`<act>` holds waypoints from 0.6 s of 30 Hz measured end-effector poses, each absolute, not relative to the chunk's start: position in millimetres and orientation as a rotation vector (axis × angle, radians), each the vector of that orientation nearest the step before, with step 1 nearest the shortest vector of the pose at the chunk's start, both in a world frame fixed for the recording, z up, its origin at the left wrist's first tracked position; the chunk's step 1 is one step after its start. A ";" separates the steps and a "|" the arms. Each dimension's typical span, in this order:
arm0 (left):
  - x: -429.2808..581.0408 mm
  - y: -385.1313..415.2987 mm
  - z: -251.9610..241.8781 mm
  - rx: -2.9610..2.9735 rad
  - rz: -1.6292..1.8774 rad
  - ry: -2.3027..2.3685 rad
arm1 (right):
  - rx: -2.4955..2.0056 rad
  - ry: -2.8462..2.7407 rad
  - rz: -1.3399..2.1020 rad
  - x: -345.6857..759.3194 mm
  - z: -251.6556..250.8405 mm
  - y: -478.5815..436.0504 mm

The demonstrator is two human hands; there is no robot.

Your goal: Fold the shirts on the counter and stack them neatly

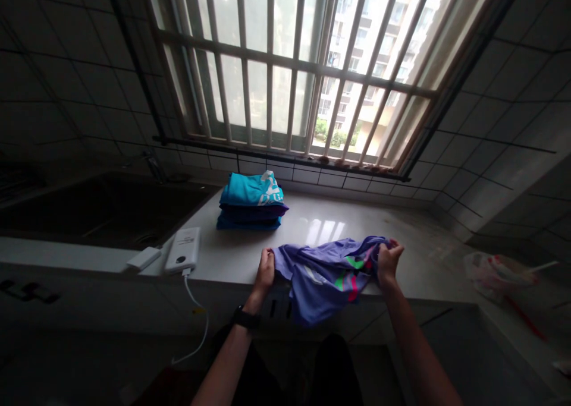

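Note:
A purple T-shirt [312, 278] with green, pink and white print is stretched between my two hands at the counter's front edge. Its lower part hangs over that edge. My left hand [266, 269] is closed on the shirt's left end. At the right end, my right hand [388, 260] grips a bunched part of the cloth. Behind the shirt, to the left, a stack of folded clothes [250, 219] lies on the counter, with a bright blue folded shirt [243, 189] with white lettering on top.
A white power bank [184, 250] with a cable [206, 323] and a small white box [143, 258] lie left, beside the dark sink [107, 216]. A plastic bag [495, 272] sits at the right. A barred window [285, 67] rises behind the white counter [357, 219].

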State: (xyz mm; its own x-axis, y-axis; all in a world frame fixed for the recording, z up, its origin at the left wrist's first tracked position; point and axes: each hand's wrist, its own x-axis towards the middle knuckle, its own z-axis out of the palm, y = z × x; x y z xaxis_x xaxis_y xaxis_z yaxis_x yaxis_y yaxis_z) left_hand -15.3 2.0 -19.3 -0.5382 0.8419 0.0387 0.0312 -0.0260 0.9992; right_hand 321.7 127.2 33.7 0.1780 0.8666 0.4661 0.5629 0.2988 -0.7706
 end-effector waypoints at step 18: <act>-10.7 -5.7 -5.4 1.143 1.607 1.482 | -1.074 -1.972 1.123 315.7 89.9 81.5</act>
